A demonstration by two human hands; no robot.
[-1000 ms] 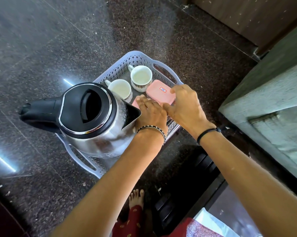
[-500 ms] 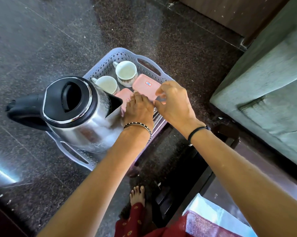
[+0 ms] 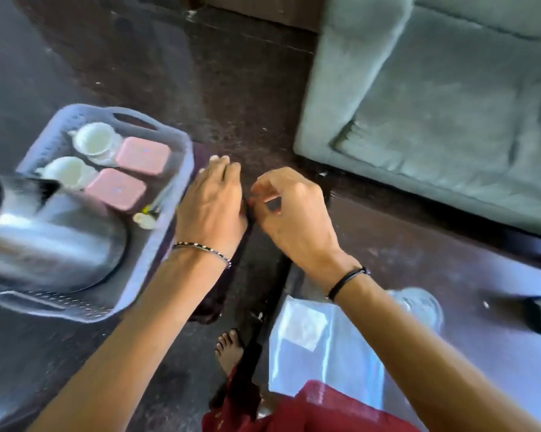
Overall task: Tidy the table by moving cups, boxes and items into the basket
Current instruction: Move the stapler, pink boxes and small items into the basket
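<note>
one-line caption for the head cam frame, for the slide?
Both hands, left and right, empty beside the basket holding two cups, two pink boxes and a steel kettle.

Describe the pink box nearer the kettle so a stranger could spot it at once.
Find the grey basket at left. Inside it, beside the steel kettle, lie two pink boxes. The one meant is closer to the kettle's spout, and the other pink box lies beyond it.
</note>
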